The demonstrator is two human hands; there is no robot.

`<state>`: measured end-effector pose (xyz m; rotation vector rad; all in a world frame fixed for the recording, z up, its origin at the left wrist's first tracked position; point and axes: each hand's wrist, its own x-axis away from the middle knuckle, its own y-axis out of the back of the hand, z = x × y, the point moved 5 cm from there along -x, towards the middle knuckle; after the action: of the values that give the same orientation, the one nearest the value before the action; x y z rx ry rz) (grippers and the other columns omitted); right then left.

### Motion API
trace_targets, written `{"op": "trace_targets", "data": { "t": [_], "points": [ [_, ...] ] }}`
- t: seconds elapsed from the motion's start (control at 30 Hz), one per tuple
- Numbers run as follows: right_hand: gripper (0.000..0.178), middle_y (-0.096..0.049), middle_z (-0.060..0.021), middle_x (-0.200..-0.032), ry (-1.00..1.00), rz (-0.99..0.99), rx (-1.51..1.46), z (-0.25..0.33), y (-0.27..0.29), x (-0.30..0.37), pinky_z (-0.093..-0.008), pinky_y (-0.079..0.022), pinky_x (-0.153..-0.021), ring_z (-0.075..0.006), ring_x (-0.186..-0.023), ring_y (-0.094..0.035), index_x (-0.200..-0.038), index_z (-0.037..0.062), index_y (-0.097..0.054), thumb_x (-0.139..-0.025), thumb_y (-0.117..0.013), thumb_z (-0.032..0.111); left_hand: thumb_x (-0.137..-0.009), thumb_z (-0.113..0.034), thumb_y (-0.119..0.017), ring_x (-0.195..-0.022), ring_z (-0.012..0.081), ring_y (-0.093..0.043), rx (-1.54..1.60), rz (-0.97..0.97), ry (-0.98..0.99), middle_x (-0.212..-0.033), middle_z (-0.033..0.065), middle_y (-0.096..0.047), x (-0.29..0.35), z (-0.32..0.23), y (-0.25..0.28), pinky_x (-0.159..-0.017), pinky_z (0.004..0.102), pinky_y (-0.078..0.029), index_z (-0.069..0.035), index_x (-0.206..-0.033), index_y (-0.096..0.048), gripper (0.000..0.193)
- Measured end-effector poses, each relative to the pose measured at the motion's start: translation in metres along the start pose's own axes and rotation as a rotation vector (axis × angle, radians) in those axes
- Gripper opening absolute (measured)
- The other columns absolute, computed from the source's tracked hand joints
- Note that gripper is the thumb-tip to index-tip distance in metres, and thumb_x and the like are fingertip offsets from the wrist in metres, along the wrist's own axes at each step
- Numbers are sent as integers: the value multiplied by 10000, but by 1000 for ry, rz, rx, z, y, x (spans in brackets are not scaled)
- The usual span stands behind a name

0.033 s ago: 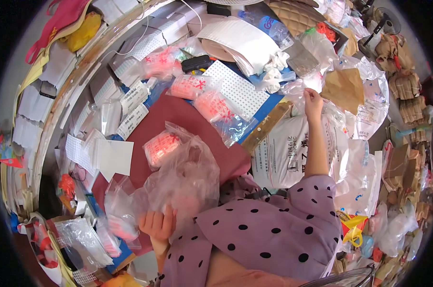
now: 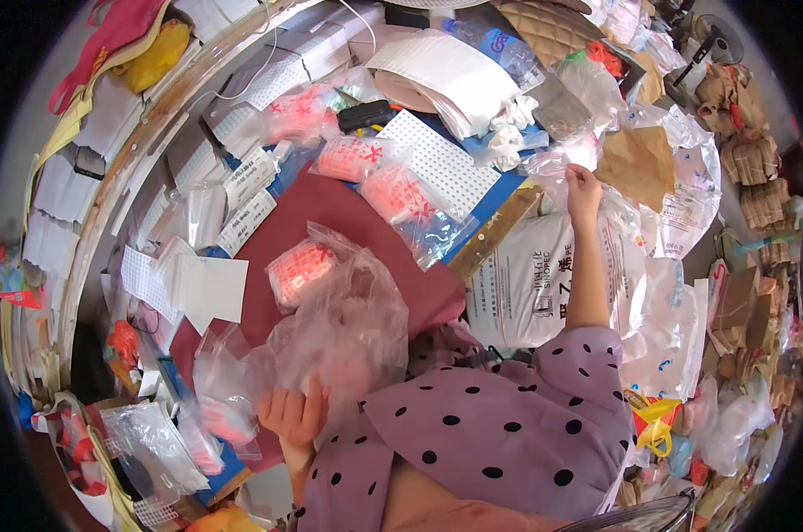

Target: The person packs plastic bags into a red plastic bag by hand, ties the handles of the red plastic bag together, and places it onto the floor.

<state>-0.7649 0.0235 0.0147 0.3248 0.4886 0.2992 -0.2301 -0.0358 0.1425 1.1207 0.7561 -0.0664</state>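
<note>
- A crowded table fills the middle, its red mat (image 2: 348, 222) bordered by a wooden edge strip (image 2: 496, 232) at the right; a white sack (image 2: 517, 293) sits just beyond that strip.
- The widest visible stretch of mat runs between the near red packet (image 2: 300, 275) and the two red packets farther back (image 2: 348, 160) (image 2: 397, 195); folded white paper (image 2: 208, 291) narrows the left side.
- The clear bag (image 2: 357, 301) lies on the mat in front of the person, touching the near red packet and overlapping its lower side.
- The left hand (image 2: 293, 415) is at the bag's near end, fingers curled closed on its film.
- The right hand (image 2: 582, 191) reaches past the wooden strip, over the sack's far end, beside brown paper (image 2: 639, 167). Its fingertips are drawn together near thin plastic (image 2: 548, 164); I cannot tell whether they grip it.
- Something pinkish shows dimly through the bag's lower part, too blurred to name.
- The dotted sleeve (image 2: 508, 426) hides the mat's near right edge.
- The dark lens rim cuts off the paper bundles (image 2: 756, 195) at far right.
</note>
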Motion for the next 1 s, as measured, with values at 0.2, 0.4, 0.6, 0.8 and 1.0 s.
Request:
{"op": "trace_targets", "data": {
  "t": [0.2, 0.4, 0.6, 0.8, 1.0],
  "points": [
    [184, -560, -8, -836, -188, 216, -526, 79, -7, 41, -182, -391, -668, -68, -738, -494, -948, -28, -566, -804, -581, 86, -696, -189, -649, -513, 142, -406, 40, 69, 33, -569, -5, -367, 5, -8, 5, -497, 287, -284, -120, -784, -598, 123],
    [245, -576, -59, -926, -381, 843, -1183, 228, -49, 112, -224, -457, -697, -109, -805, -555, -1040, -7, -505, -818, -549, 89, -684, -180, -656, -524, 115, -414, 108, -3, 25, -577, -20, -376, 3, -9, 2, -492, 256, -287, -131, -773, -592, 120],
    [248, -573, -55, -942, -482, 1560, -1125, 294, -128, 213, -262, -457, -699, -130, -811, -552, -1007, 1, -531, -790, -567, 117, -694, -162, -630, -534, 92, -418, 98, -129, 53, -593, -37, -389, 5, -5, 1, -494, 226, -285, -128, -771, -589, 93],
    [152, -544, -104, -749, 800, 2089, -174, 322, -149, 291, -307, -433, -654, -227, -749, -550, -863, 4, -540, -739, -560, 88, -723, -178, -572, -504, 80, -392, 57, -195, -29, -580, -40, -363, 24, -11, 18, -492, 197, -289, -130, -767, -594, 69],
    [144, -561, -150, -811, 1188, 2112, 179, 324, -144, 344, -373, -428, -672, -305, -807, -547, -817, 5, -529, -768, -484, 133, -761, -177, -524, -488, 56, -362, -47, -392, -160, -572, -48, -326, 27, -19, 28, -483, 178, -273, -126, -806, -614, 113]
  ]
}}
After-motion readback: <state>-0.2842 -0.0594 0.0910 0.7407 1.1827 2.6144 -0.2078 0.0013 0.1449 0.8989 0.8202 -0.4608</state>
